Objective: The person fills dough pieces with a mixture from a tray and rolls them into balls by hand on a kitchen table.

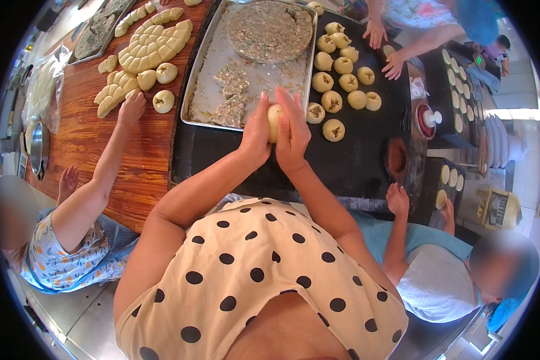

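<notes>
Between my palms I hold a pale dough ball [274, 123], over the near right edge of a metal tray. My left hand [257, 133] cups it from the left, and my right hand [291, 133] wraps it from the right with fingers pointing up. The tray [207, 66] carries a large round mound of minced filling [270, 31] at its far end and a smaller loose heap of filling [233, 90] nearer me. To the right, several filled dough balls [333, 102] sit on the black work surface, many with gathered, partly open tops showing filling.
At left, a co-worker's hand [132, 107] touches dough pieces [156, 48] on the wooden table [144, 144]. Another person's hands [395, 63] work at the far right. A co-worker at lower right holds a flat dough round [441, 198]. A red bowl [427, 120] stands by trays of flat rounds.
</notes>
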Demonstrator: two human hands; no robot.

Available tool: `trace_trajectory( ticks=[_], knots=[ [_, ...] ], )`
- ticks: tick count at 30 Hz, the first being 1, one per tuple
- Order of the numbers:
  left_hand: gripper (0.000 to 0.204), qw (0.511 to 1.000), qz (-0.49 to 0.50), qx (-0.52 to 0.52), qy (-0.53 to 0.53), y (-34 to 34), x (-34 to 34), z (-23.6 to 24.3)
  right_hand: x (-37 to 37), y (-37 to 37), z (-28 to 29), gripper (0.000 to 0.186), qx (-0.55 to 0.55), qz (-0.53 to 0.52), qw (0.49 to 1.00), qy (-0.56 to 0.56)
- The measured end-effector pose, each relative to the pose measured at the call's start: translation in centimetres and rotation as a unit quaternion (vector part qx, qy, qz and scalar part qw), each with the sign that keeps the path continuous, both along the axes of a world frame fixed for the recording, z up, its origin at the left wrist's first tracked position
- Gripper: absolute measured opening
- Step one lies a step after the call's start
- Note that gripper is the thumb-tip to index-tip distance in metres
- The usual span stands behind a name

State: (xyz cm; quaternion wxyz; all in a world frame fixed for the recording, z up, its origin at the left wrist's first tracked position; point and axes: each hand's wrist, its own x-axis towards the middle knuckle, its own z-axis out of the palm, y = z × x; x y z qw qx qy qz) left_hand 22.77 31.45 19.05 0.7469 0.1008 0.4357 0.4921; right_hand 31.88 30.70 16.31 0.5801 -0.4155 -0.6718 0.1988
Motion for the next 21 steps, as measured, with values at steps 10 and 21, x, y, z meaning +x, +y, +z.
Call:
trace_trajectory(
  ticks=[10, 21],
  knots=[
    [0.059, 0.97, 0.018, 0.176, 0.168, 1.1, -3.1, -1.3, 0.7, 0.0, 2.6, 0.018, -0.064, -0.006, 0.997, -0.053],
    [0.059, 0.978, -0.003, 0.138, 0.156, 1.8, -5.7, -2.5, -1.2, 1.8, 1.4, 0.008, -0.158, 0.032, 0.981, 0.103]
  ],
)
